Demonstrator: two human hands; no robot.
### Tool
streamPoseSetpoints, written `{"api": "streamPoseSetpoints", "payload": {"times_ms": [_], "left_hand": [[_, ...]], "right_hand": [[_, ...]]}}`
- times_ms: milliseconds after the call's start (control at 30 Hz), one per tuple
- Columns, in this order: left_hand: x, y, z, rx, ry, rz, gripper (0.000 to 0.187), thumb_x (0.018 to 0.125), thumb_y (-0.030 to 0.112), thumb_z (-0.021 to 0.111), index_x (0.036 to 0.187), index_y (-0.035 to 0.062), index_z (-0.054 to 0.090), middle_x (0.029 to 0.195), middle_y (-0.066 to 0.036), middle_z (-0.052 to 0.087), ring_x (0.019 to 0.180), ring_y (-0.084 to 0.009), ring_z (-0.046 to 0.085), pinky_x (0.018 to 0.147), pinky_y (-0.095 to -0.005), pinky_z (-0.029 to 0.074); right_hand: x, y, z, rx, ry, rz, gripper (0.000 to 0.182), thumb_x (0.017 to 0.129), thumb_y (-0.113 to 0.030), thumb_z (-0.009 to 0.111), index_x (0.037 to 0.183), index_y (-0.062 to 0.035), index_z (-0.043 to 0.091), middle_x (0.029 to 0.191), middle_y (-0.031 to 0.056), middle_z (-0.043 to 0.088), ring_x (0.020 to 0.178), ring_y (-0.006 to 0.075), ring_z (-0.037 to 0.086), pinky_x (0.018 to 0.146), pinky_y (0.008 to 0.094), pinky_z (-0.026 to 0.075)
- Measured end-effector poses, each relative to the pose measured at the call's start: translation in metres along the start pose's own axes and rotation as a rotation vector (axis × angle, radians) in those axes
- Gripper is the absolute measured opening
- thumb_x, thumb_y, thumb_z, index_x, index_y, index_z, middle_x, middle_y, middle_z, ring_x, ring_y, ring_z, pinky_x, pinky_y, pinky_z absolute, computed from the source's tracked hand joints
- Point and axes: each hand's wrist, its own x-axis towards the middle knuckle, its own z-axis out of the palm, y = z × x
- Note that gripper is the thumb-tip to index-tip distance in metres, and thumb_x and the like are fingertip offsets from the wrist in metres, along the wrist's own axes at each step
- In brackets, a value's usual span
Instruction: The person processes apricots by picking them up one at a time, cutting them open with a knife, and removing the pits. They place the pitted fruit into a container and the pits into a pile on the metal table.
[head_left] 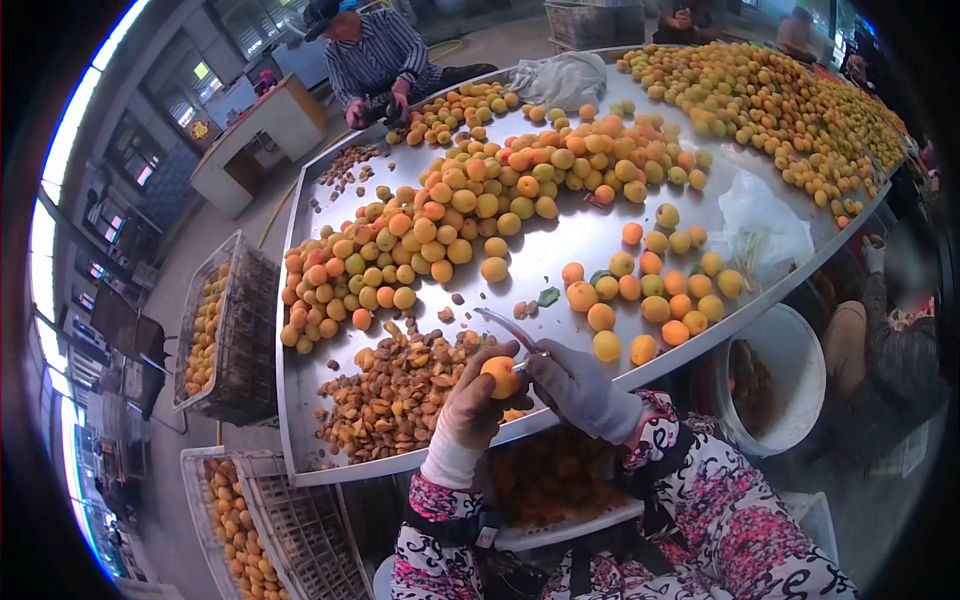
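Observation:
My left hand (472,405), in a stained glove, is closed around an orange apricot (501,377) above the table's near edge. My right hand (580,390), in a grey glove, grips a curved knife (508,326) right beside the fruit; its thin metal blade points up and left. Whether the tool touches the apricot's flesh is hidden by the fingers. To the left of my hands spreads a heap of brown pits (385,395). Under the hands, below the table edge, a tub (570,522) holds orange fruit pieces in shadow.
The metal table (560,245) bears a long heap of apricots (430,215), a looser group (665,295) at right and a big pile (770,110) behind. Crates (235,390) stand left, a white bucket (790,380) right. A person in stripes (380,60) works across the table.

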Motion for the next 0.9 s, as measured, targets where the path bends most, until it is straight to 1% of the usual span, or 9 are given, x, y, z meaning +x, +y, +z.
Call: {"api": "streamPoseSetpoints", "payload": {"times_ms": [167, 233, 333, 467, 533, 700, 800, 833, 900], "left_hand": [[0.000, -0.001, 0.000, 0.098, -0.004, -0.007, 0.061, 0.078, 0.039, 0.062, 0.123, 0.0025, 0.043, 0.098, -0.009, 0.053, 0.085, -0.0190, 0.055, 0.075, -0.0321, 0.047], [-0.001, -0.002, -0.001, 0.102, 0.007, -0.017, 0.060, 0.079, 0.039, 0.061, 0.123, 0.0027, 0.043, 0.099, -0.008, 0.052, 0.084, -0.0186, 0.055, 0.074, -0.0313, 0.048], [-0.004, -0.003, -0.003, 0.132, 0.040, -0.033, 0.057, 0.080, 0.039, 0.060, 0.121, 0.0029, 0.044, 0.097, -0.008, 0.053, 0.082, -0.0177, 0.055, 0.070, -0.0300, 0.048], [-0.006, -0.007, -0.006, 0.139, 0.095, -0.061, 0.052, 0.083, 0.040, 0.056, 0.118, 0.0034, 0.046, 0.091, -0.006, 0.054, 0.076, -0.0156, 0.055, 0.065, -0.0277, 0.048], [-0.005, -0.007, 0.001, 0.183, 0.142, -0.042, 0.050, 0.084, 0.040, 0.055, 0.117, 0.0034, 0.046, 0.089, -0.006, 0.054, 0.075, -0.0145, 0.055, 0.064, -0.0264, 0.047], [-0.001, -0.009, 0.005, 0.425, 0.239, -0.004, 0.043, 0.087, 0.032, 0.055, 0.117, 0.0032, 0.047, 0.091, -0.005, 0.055, 0.073, -0.0102, 0.052, 0.063, -0.0221, 0.045], [0.008, -0.015, 0.012, 0.669, 0.305, 0.236, 0.037, 0.086, 0.015, 0.055, 0.119, 0.0025, 0.045, 0.099, -0.007, 0.053, 0.081, -0.0096, 0.052, 0.069, -0.0221, 0.045], [0.007, -0.014, 0.017, 0.676, 0.292, 0.237, 0.037, 0.086, 0.015, 0.055, 0.119, 0.0025, 0.045, 0.099, -0.007, 0.053, 0.081, -0.0096, 0.052, 0.069, -0.0221, 0.045], [-0.001, -0.002, 0.035, 0.736, 0.294, 0.445, 0.038, 0.086, 0.014, 0.052, 0.120, 0.0011, 0.043, 0.104, -0.009, 0.052, 0.088, -0.0124, 0.052, 0.076, -0.0243, 0.045]], "right_hand": [[0.002, -0.002, 0.001, -0.110, 0.027, -0.044, 0.034, 0.094, -0.032, 0.044, 0.104, -0.0011, 0.052, 0.064, 0.0026, 0.051, 0.059, 0.0087, 0.050, 0.056, 0.0247, 0.041], [0.003, 0.000, 0.002, -0.174, 0.034, -0.031, 0.030, 0.093, -0.031, 0.044, 0.100, -0.0030, 0.052, 0.067, 0.0123, 0.057, 0.063, 0.0226, 0.060, 0.059, 0.0316, 0.046], [0.005, 0.008, 0.003, -0.238, 0.038, -0.004, 0.031, 0.092, -0.032, 0.044, 0.100, -0.0037, 0.052, 0.070, 0.0157, 0.059, 0.068, 0.0309, 0.061, 0.061, 0.0367, 0.046], [0.006, 0.012, 0.006, -0.399, 0.016, 0.102, 0.035, 0.091, -0.033, 0.047, 0.106, -0.0019, 0.054, 0.079, 0.0166, 0.062, 0.075, 0.0311, 0.062, 0.066, 0.0353, 0.046], [0.008, 0.014, 0.011, -0.447, 0.081, 0.091, 0.033, 0.090, -0.032, 0.047, 0.106, -0.0031, 0.053, 0.077, 0.0194, 0.061, 0.075, 0.0374, 0.059, 0.064, 0.0410, 0.047], [0.012, 0.026, 0.016, -0.679, 0.102, 0.114, 0.028, 0.090, -0.033, 0.045, 0.100, -0.0069, 0.051, 0.071, 0.0176, 0.060, 0.068, 0.0380, 0.059, 0.059, 0.0450, 0.046], [0.017, 0.026, 0.008, -0.767, 0.149, 0.067, 0.027, 0.090, -0.034, 0.044, 0.095, -0.0085, 0.051, 0.069, 0.0167, 0.060, 0.066, 0.0373, 0.059, 0.058, 0.0458, 0.045], [0.020, 0.024, 0.004, -0.828, 0.154, 0.048, 0.026, 0.089, -0.035, 0.044, 0.092, -0.0091, 0.050, 0.069, 0.0164, 0.060, 0.066, 0.0370, 0.059, 0.057, 0.0458, 0.045], [0.026, 0.026, -0.010, -0.898, 0.168, 0.141, 0.026, 0.088, -0.034, 0.046, 0.090, -0.0084, 0.051, 0.068, 0.0140, 0.061, 0.065, 0.0340, 0.060, 0.057, 0.0442, 0.045]]}}
